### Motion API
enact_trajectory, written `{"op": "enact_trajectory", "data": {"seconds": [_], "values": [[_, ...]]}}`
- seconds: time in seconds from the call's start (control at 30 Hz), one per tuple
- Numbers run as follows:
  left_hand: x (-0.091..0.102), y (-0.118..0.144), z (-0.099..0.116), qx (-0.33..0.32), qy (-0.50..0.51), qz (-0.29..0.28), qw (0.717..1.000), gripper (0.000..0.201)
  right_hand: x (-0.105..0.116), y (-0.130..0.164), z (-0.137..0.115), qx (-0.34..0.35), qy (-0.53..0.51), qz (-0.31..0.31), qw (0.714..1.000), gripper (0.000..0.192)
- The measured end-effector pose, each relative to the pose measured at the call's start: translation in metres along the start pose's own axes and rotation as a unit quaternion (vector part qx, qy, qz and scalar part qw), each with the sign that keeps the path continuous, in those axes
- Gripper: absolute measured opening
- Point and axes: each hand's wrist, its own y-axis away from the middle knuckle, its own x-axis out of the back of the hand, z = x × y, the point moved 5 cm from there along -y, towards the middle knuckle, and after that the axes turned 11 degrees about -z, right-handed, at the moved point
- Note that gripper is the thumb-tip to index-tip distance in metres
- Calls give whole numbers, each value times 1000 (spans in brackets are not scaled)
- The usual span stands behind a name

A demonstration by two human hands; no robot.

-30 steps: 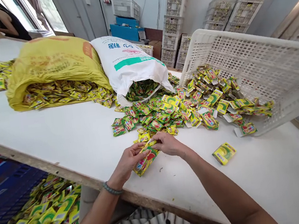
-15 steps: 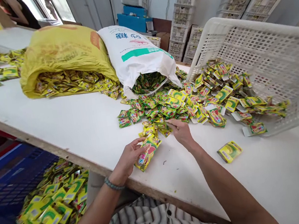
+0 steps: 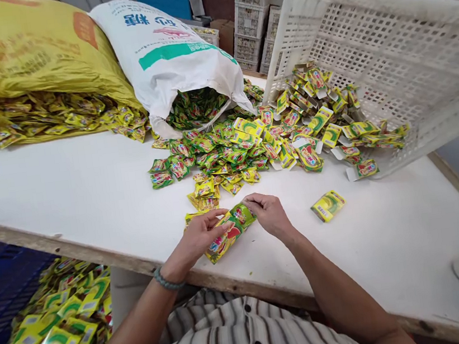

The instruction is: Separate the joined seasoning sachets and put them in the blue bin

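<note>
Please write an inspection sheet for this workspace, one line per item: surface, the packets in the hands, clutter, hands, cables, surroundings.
Surface: white table with a worn wooden front edge.
Job's things: stack of packets held between both hands.
Clutter: loose pile of packets; single yellow packet; yellow sack and white sack, both spilling packets; tipped white crate.
Hands: left hand and right hand, fingers closed on the stack.
Cables: nothing seen.
Surroundings: stacked crates behind; blue crate with packets below the table.
</note>
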Motion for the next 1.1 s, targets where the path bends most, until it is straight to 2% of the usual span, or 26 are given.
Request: {"op": "enact_trajectory", "data": {"seconds": [0.13, 0.33, 0.4, 0.47, 0.57, 0.63, 0.77, 0.93, 1.0, 1.1], "values": [[-2, 2, 1, -3, 6, -13, 1000, 56, -1, 1, 3, 3, 7, -24, 1000, 19], [-6, -1, -4, 21, 51, -16, 998, 56, -2, 9, -8, 81, 102, 18, 991, 19], [-8, -2, -6, 33, 75, -25, 996, 54, -3, 10, -8, 76, 84, 30, 993, 16], [-8, -3, -7, 46, 107, -27, 993, 54, -3, 9, -5, 51, 23, 32, 998, 12], [-6, -2, -5, 53, 133, -15, 990, 54, -1, 8, -3, 25, -57, 13, 998, 22], [-5, -1, -3, 51, 130, -22, 990, 52, 2, 8, -6, 34, -54, 1, 998, 22], [-5, 3, -1, 36, 121, -40, 991, 48, 3, 7, -11, 62, -23, -44, 997, 9], [-6, 3, -2, 8, 26, -34, 999, 49, -8, 8, -14, 74, -7, -105, 992, 9], [-7, 2, -2, 7, 12, -28, 1000, 51, -8, 8, -10, 47, -18, -85, 995, 6], [-10, 0, -5, 18, 38, -8, 999, 53, -5, 8, -4, 2, -78, -38, 996, 20]]}}
